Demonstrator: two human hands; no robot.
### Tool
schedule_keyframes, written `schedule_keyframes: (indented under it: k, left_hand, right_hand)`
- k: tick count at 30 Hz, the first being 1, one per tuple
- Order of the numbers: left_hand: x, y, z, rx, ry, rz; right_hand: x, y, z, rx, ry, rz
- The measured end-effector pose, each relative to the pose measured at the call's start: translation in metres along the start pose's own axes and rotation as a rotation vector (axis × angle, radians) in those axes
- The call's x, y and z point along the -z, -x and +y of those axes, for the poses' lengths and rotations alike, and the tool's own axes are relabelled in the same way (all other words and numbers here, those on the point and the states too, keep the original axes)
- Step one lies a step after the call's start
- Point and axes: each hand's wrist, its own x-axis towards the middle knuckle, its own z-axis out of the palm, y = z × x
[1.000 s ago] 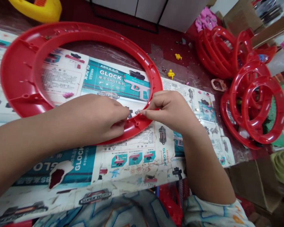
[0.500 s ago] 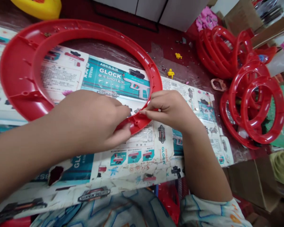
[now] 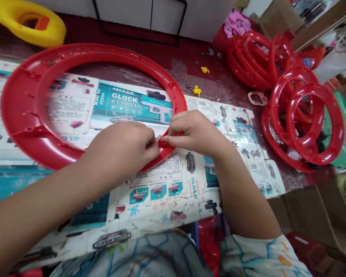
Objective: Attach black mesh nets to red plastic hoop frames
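Observation:
A large red plastic ring (image 3: 19, 102) lies on flattened printed cardboard (image 3: 158, 207), its ribbed hollow side facing up. My left hand (image 3: 122, 148) is closed on the near right part of its rim, with thumb and fingertips pressed together there. Right beside those fingertips, my right hand (image 3: 190, 132) is pinched at the channel of the same rim. Whatever lies between the right fingertips is too small to make out. A few small dark bits sit in the far left of the channel.
Several smaller red rings (image 3: 315, 123) are piled on the right. Small yellow pieces (image 3: 197, 91) and a pale pink frame (image 3: 257, 99) lie beyond the cardboard. At the back left is a yellow ring-shaped part (image 3: 50, 32); pink pieces (image 3: 237, 24) lie at the back right.
The camera view has shifted, so the ring's far side and the yellow part appear lower. Both hands have stayed at the near right rim, with their fingertips a little closer together.

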Motion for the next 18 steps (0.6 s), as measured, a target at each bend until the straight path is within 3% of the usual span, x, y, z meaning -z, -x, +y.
schedule_keyframes:
  k: [5,11,18]
  left_hand:
    - [-0.001,-0.002,-0.004,0.008,0.083,0.016]
    - [-0.003,-0.005,-0.001,0.009,0.034,0.013]
    - [-0.005,0.001,-0.018,-0.135,-0.082,0.069]
  right_hand:
    - [-0.001,0.000,-0.007,-0.124,-0.047,0.019]
    - [0.000,0.000,-0.010,-0.226,0.015,-0.017]
    - [0.013,0.007,-0.006,-0.111,0.059,-0.034]
